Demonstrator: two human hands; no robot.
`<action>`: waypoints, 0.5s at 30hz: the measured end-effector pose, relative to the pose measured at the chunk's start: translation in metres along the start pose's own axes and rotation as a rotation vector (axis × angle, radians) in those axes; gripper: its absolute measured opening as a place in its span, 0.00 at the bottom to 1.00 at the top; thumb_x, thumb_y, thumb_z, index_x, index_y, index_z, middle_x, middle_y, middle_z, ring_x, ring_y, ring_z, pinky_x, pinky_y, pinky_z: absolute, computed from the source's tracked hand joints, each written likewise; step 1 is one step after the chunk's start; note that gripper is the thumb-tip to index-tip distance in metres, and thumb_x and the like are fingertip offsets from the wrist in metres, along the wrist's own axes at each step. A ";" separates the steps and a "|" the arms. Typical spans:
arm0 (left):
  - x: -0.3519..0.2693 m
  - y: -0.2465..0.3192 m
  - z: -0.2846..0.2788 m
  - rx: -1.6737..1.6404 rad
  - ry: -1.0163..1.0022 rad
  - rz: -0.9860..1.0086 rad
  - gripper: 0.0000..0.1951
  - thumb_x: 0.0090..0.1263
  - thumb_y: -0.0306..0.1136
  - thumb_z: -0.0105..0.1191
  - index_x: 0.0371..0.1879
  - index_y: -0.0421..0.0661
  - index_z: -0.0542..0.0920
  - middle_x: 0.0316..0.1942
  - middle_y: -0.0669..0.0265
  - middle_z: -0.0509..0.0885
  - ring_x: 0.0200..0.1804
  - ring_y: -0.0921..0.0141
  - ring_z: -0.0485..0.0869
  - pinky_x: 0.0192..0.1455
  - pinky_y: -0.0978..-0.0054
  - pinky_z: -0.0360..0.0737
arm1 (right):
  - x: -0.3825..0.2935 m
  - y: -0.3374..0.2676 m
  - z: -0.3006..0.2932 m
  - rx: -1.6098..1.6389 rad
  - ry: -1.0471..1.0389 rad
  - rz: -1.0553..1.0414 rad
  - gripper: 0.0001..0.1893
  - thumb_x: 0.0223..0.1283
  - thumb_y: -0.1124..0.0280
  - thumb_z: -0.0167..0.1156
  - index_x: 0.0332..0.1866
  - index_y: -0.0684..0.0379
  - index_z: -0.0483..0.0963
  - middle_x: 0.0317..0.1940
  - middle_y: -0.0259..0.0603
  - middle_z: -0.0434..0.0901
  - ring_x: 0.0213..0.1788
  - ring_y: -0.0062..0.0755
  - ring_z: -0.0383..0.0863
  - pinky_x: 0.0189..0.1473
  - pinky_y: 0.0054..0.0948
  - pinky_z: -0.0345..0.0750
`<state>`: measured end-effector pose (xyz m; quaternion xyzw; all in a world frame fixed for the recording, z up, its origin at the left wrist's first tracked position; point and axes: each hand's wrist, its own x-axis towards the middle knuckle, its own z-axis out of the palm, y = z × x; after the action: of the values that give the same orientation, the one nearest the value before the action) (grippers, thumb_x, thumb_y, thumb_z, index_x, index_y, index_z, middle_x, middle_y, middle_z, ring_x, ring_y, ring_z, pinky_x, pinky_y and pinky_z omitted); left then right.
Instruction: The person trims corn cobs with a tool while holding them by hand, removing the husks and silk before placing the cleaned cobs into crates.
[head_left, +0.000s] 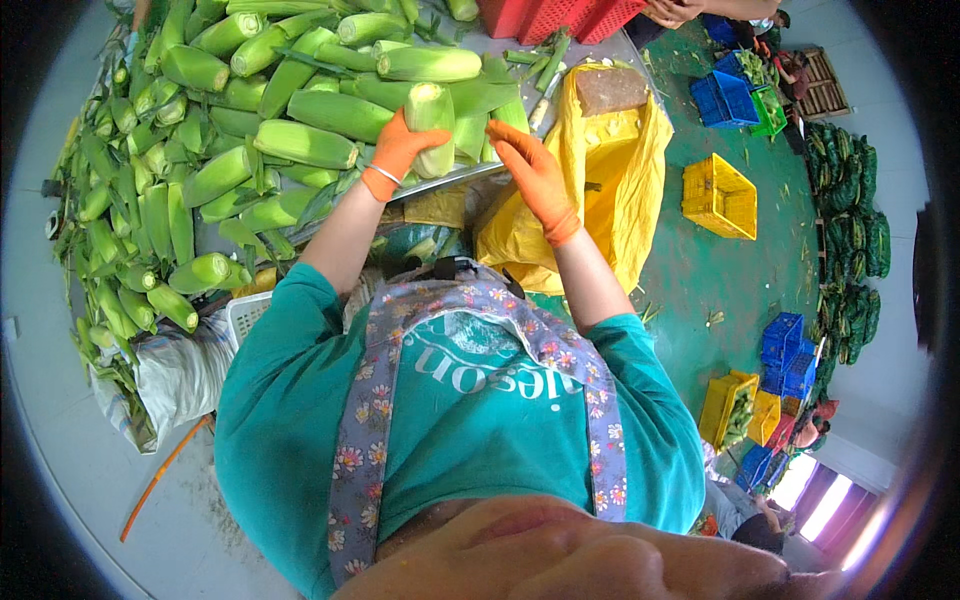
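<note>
An ear of corn in its pale green husk (432, 135) stands upright in my left hand (403, 150), its cut end upward. Orange gloves cover both my hands. To the right, my right hand (534, 178) is apart from the ear, fingers spread and holding nothing. Loose husk leaves (470, 137) lie just behind the held ear. A knife with a pale handle (538, 114) rests on the metal table near the yellow sack. Many husked-on ears of corn (307, 142) are heaped on the table to my left.
An open yellow sack (609, 217) hangs at the table's right edge, with a brown block (611, 91) at its rim. A red crate (559, 19) stands at the back. On the green floor are a yellow crate (720, 196) and blue crates (721, 99). Other people are farther right.
</note>
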<state>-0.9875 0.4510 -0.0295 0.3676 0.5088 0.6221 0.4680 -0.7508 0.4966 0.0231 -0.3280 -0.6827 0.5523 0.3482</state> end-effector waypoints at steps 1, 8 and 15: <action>0.009 0.002 0.000 0.009 0.002 -0.003 0.26 0.57 0.34 0.71 0.55 0.41 0.80 0.46 0.64 0.86 0.47 0.70 0.85 0.52 0.71 0.81 | -0.007 0.008 -0.003 0.009 0.000 0.001 0.21 0.71 0.64 0.61 0.63 0.63 0.77 0.59 0.44 0.82 0.59 0.31 0.81 0.63 0.28 0.74; 0.111 -0.013 -0.013 -0.359 -0.017 -0.261 0.15 0.62 0.33 0.67 0.44 0.37 0.85 0.39 0.59 0.89 0.38 0.64 0.88 0.48 0.67 0.84 | -0.034 0.046 -0.009 0.182 -0.006 0.219 0.19 0.72 0.67 0.60 0.62 0.65 0.77 0.56 0.41 0.84 0.57 0.26 0.80 0.62 0.24 0.74; 0.181 -0.023 -0.031 -0.528 0.276 -0.037 0.15 0.65 0.29 0.65 0.48 0.36 0.84 0.44 0.59 0.88 0.46 0.63 0.87 0.55 0.67 0.82 | -0.050 0.040 -0.043 0.166 0.081 0.227 0.18 0.72 0.69 0.59 0.61 0.67 0.77 0.55 0.43 0.84 0.58 0.29 0.81 0.63 0.26 0.75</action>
<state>-1.0645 0.6158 -0.0618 0.1355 0.3949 0.7684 0.4851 -0.6847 0.4847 -0.0154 -0.3953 -0.5786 0.6289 0.3367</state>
